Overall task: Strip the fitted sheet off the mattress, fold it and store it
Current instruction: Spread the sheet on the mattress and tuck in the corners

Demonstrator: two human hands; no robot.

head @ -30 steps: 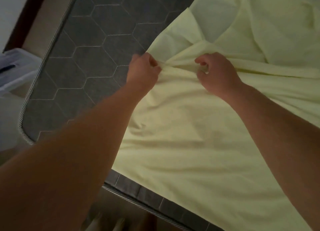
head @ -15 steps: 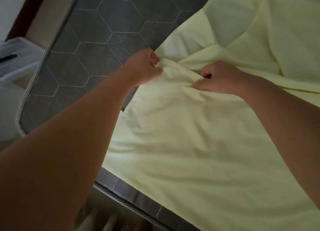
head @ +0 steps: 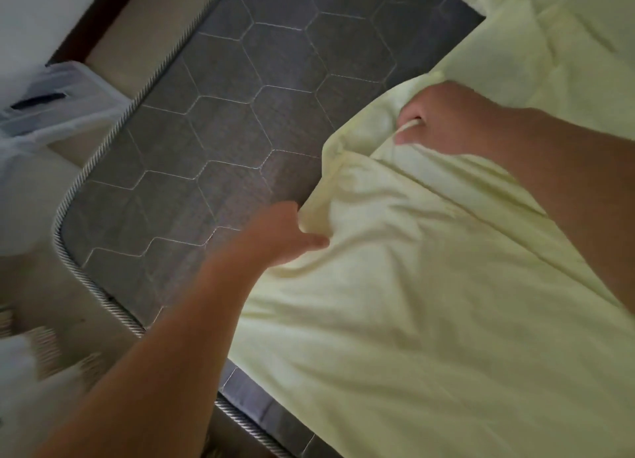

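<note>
**Both hands on the sheet, mattress corner bare**

Head view: the pale yellow sheet (head: 429,303) lies crumpled over the near and right part of the mattress (head: 223,113), its free edge bunched between the two hands. The left hand (head: 281,237) sits at the near end of that edge — its fingers (head: 314,241) are curled loosely onto a fold, thumb against the cloth, though how firmly they pinch it is hard to tell. The right hand (head: 443,117) is farther up the bed, closed into a fist around a gathered ridge of sheet; a thin strip of cloth shows between its fingers (head: 407,137).

Left of both sets of fingers the grey mattress is uncovered, quilted in hexagons, with corded piping (head: 99,296) along its rounded corner. Beyond that corner, well away from the fingers, stands a translucent bin (head: 65,96) — blurred, its contents unclear. The sheet hangs over the near mattress edge below the left forearm.
</note>
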